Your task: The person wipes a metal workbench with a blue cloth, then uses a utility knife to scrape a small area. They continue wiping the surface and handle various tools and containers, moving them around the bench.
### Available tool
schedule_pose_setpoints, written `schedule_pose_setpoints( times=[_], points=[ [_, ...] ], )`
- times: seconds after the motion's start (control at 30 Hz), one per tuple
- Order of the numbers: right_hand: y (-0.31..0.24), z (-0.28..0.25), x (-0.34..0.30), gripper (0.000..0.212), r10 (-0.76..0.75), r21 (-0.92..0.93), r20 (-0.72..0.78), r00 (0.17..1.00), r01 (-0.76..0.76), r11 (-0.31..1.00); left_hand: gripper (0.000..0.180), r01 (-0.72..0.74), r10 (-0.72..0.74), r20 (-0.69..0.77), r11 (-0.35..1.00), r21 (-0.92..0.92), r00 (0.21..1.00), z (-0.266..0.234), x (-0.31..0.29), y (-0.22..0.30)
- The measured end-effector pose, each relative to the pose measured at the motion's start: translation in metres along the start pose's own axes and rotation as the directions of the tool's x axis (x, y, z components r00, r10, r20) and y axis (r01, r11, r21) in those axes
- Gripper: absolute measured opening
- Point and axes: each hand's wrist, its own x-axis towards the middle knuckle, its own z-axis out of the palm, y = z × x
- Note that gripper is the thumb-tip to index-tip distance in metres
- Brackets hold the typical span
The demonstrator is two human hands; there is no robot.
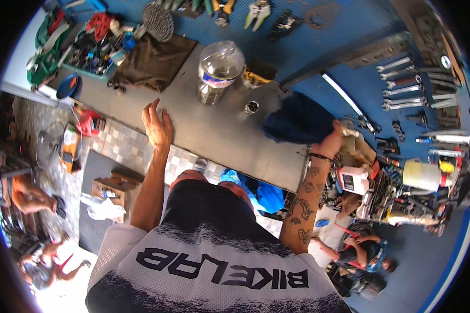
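My right hand grips a dark blue cloth at its right end, over the right side of the grey workbench. The cloth is spread out and a little blurred. My left hand is at the bench's near edge with its fingers apart, holding nothing; whether it touches the top, I cannot tell. Between the hands, farther back, stands a clear plastic bottle with a blue, white and red label. To its right are a cut-down container with a yellow band and a small metal socket.
A brown cloth lies at the bench's back left, beside a teal tray of mixed parts. Wrenches hang on the blue wall at right, above a pink-white jug. Other people sit farther off, at lower right and left.
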Motion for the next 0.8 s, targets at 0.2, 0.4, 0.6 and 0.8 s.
schedule_pose_setpoints(
  times=[0.2, 0.4, 0.6, 0.8],
  points=[
    [-0.050, 0.006, -0.032, 0.022, -0.312, -0.367, 0.331, 0.891, 0.426, 0.827, 0.042, 0.028, -0.024, -0.034, 0.993, 0.113, 0.999, 0.000, 0.000, 0.006],
    [0.134, -0.001, -0.033, 0.045, -0.006, -0.471, 0.833, 0.554, 0.714, 0.518, 0.041, 0.042, -0.046, 0.025, 0.988, 0.151, 0.999, 0.004, -0.001, 0.005],
    [0.186, 0.036, 0.008, 0.055, 0.042, -0.380, 0.922, 0.386, 0.919, -0.103, 0.037, 0.030, -0.037, 0.033, 0.983, 0.180, 0.999, 0.008, 0.000, 0.001],
    [0.181, 0.034, 0.012, 0.056, 0.073, -0.280, 0.955, 0.287, 0.955, -0.094, 0.037, 0.022, -0.037, 0.071, 0.978, 0.206, 0.997, 0.011, -0.005, -0.002]
  ],
)
